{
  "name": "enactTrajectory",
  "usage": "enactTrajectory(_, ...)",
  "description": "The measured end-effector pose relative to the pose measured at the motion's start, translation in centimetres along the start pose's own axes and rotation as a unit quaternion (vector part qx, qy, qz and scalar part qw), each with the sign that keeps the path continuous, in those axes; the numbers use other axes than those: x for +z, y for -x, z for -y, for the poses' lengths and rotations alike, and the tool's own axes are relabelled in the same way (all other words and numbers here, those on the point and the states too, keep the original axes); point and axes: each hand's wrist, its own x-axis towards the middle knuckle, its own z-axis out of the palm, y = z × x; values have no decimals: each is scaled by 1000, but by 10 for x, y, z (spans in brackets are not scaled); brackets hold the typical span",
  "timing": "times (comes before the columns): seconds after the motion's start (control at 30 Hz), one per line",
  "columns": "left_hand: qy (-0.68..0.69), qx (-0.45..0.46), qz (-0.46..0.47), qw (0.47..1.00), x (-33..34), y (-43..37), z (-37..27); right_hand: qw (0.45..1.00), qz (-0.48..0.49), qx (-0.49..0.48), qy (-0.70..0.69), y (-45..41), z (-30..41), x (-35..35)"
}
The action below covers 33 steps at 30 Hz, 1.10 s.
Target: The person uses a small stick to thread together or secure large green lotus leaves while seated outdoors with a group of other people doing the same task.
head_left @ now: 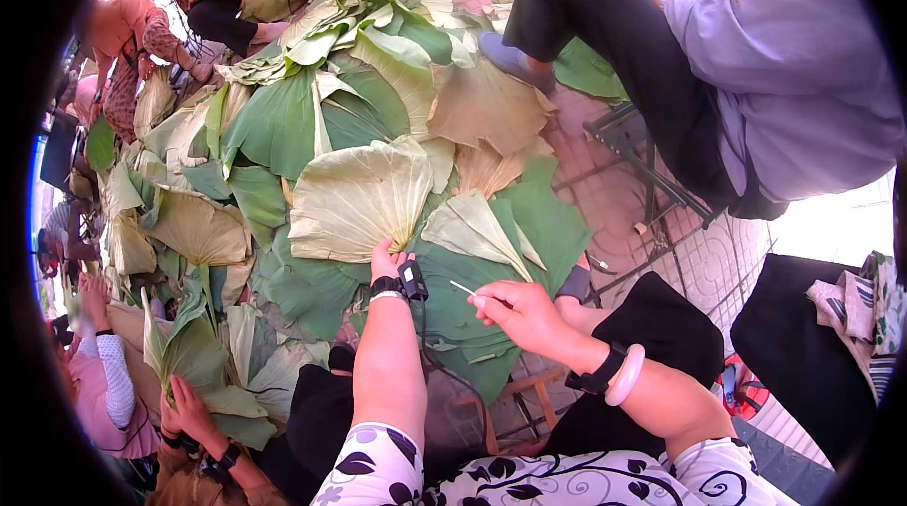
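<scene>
My left hand (390, 261) grips the gathered base of a large pale lotus leaf (361, 194), which fans out away from me with its veined face up. A thin white stick-like piece (463, 288) pokes out from the fingertips of my right hand (521, 315); what it is exactly I cannot tell. Beneath my hands lie green lotus leaves (453, 307), overlapping in layers. To the right of my left hand, a folded pale leaf (475, 229) rests on the green ones. Part of my left hand's grip is hidden by a small black device (412, 279) strapped at the wrist.
A big heap of lotus leaves (283, 123) spreads ahead and left. On the right a person in grey (779, 81) sits on a folding stool (648, 173). Another person's hands (188, 407) hold leaves at lower left. A black cable (460, 382) trails from my left wrist.
</scene>
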Motion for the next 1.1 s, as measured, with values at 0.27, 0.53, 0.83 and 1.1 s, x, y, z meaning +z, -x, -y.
enactTrajectory(0.27, 7, 56, -18, 998, 12, 26, -1, 1000, -5, 2, -5, -1, -10, 1)
enactTrajectory(0.53, -65, 312, 100, 943, 39, 126, -34, 999, -13, -28, 34, -7, -8, 0)
enactTrajectory(0.83, -313, 370, 255, 837, 50, 227, -54, 995, -36, -76, 62, -15, -16, 9)
enactTrajectory(1.1, -531, 280, 319, 734, 45, 285, -30, 987, -54, -108, 106, -17, -17, 11)
